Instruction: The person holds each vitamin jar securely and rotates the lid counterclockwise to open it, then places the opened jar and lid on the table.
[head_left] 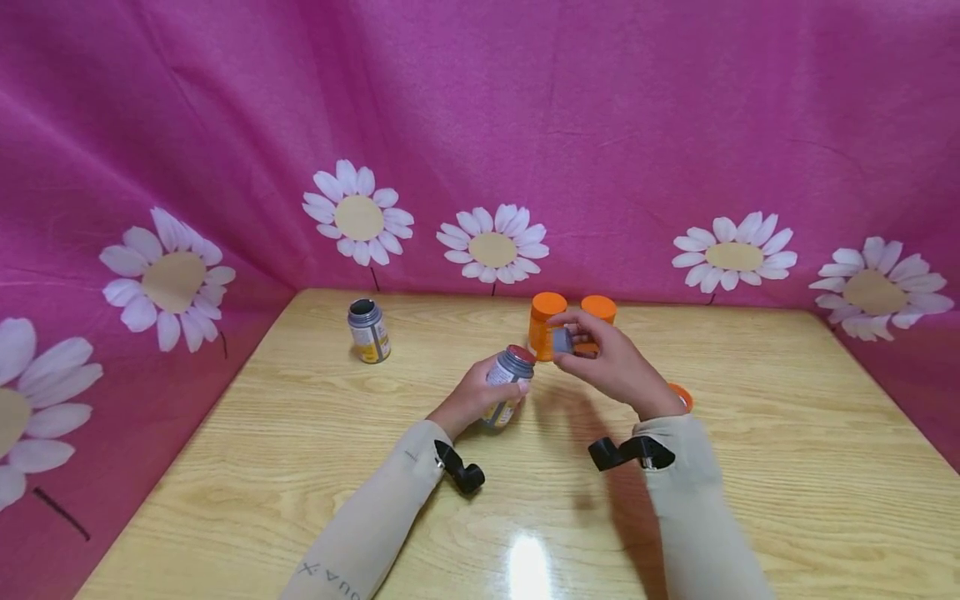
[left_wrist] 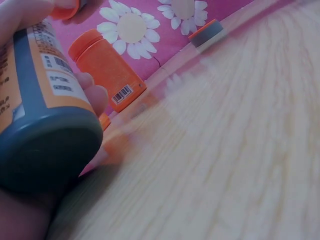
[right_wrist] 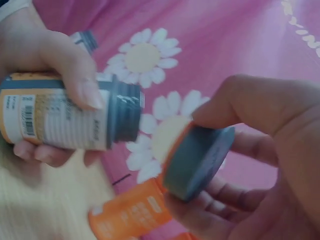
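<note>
My left hand (head_left: 468,396) grips a grey plastic pill bottle (head_left: 501,372) with a white and yellow label. The bottle leans to the right, and its uncapped mouth looks dark red in the head view. In the right wrist view, the thumb (right_wrist: 90,90) lies along the label below the threaded neck (right_wrist: 129,112). My right hand (head_left: 618,371) pinches a grey screw cap (right_wrist: 200,162) with an orange inner side, between thumb and fingers. The cap is just right of the bottle's mouth, apart from it, with its orange side facing the neck.
Two orange bottles with orange lids, one left (head_left: 542,329) and one right (head_left: 598,307), stand behind my right hand. Another grey bottle (head_left: 370,335), uncapped, stands at the back left. A second cap (head_left: 681,395) with an orange inside lies beside my right wrist. A pink flowered cloth (head_left: 615,150) hangs behind the table.
</note>
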